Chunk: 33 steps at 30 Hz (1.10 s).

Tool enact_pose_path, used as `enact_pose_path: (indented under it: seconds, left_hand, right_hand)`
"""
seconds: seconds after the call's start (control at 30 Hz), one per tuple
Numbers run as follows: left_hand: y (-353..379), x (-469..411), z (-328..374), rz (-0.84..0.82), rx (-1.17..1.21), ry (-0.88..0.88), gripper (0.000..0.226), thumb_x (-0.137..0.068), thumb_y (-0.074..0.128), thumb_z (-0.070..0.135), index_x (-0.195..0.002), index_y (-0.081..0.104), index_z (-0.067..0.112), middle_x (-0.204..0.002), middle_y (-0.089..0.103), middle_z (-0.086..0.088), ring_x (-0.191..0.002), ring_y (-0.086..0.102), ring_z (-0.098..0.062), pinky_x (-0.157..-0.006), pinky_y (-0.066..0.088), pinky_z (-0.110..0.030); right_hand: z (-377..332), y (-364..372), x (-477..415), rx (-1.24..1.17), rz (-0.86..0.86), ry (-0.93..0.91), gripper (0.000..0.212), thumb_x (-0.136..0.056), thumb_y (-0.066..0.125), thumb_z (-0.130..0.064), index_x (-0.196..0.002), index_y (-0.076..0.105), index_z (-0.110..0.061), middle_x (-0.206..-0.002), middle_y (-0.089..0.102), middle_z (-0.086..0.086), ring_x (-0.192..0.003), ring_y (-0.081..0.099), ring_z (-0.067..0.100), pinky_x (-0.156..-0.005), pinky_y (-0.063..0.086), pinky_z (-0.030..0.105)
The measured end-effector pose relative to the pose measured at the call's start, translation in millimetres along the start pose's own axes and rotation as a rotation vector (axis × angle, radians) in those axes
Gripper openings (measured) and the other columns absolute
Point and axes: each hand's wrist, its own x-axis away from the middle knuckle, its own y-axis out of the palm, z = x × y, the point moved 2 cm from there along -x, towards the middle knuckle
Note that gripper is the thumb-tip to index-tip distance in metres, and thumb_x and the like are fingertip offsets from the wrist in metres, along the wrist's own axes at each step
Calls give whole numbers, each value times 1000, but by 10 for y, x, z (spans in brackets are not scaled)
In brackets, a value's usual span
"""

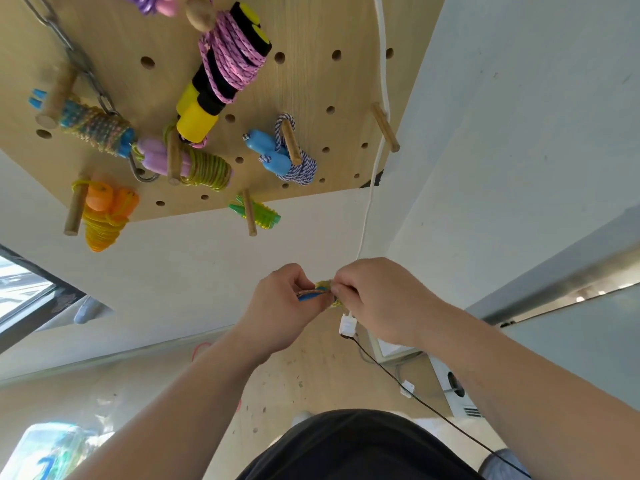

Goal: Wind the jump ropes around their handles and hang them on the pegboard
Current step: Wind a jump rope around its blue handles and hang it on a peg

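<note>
Both my hands meet below the wooden pegboard (304, 84), holding a small jump rope (317, 292) with blue handles and yellow-green cord. My left hand (280, 306) grips the blue handles. My right hand (377, 299) pinches the yellow-green cord at the handles' end. Most of the rope is hidden by my fingers. Several wound ropes hang on the board's pegs: a pink rope on black-yellow handles (225, 67), a blue-white one (287, 157), an orange one (104, 213), a green one (256, 211), a purple-handled one (187, 164) and a multicoloured blue-handled one (93, 128).
One wooden peg (385, 130) at the board's right stands bare. A white cable (381, 109) runs down the wall beside it. A metal chain (83, 67) hangs at the upper left. A black wire with white plug (347, 325) dangles under my right hand.
</note>
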Motion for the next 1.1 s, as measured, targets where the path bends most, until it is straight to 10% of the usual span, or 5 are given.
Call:
enact_pose_path:
  seconds: [0.3, 0.57, 0.77, 0.93, 1.1]
  left_hand:
    - [26, 6, 114, -160, 651, -81, 11, -97, 62, 6, -91, 53, 3, -75, 65, -15, -48, 34, -14, -45, 27, -25]
    - [89, 41, 281, -246, 1126, -210, 45, -94, 59, 29, -125, 57, -3, -77, 57, -13, -46, 33, -9, -38, 30, -18]
    - [107, 165, 332, -452, 1070, -158, 39, -90, 68, 28, -115, 56, 1, -76, 56, -15, -43, 34, -8, -38, 30, -18]
    - [97, 259, 229, -660, 770, -103, 28, -85, 71, 26, -90, 54, 5, -74, 56, -19, -41, 33, -10, -38, 31, -20]
    - [199, 303, 117, -562, 262, -100, 20, -84, 80, 15, -84, 61, 6, -71, 64, -14, -43, 37, -13, -43, 29, -24]
  right_hand:
    - [167, 83, 272, -315, 407, 25, 9, -95, 69, -21, -86, 68, -22, -62, 57, -25, -57, 53, 6, -55, 35, 14]
    - [252, 77, 323, -684, 386, 96, 14, -96, 67, -12, -83, 63, -14, -69, 67, -5, -58, 54, 2, -58, 40, 12]
    - [526, 104, 299, -907, 99, 131, 23, -99, 63, -15, -77, 65, -19, -67, 59, 5, -52, 38, 10, -52, 33, 21]
    - [635, 12, 232, -486, -193, 83, 28, -87, 71, -45, -66, 62, -28, -64, 45, 1, -62, 39, 12, -61, 36, 26]
    - [610, -105, 41, -328, -314, 93, 9, -91, 76, -26, -88, 75, -17, -73, 65, -10, -65, 53, 0, -64, 42, 18]
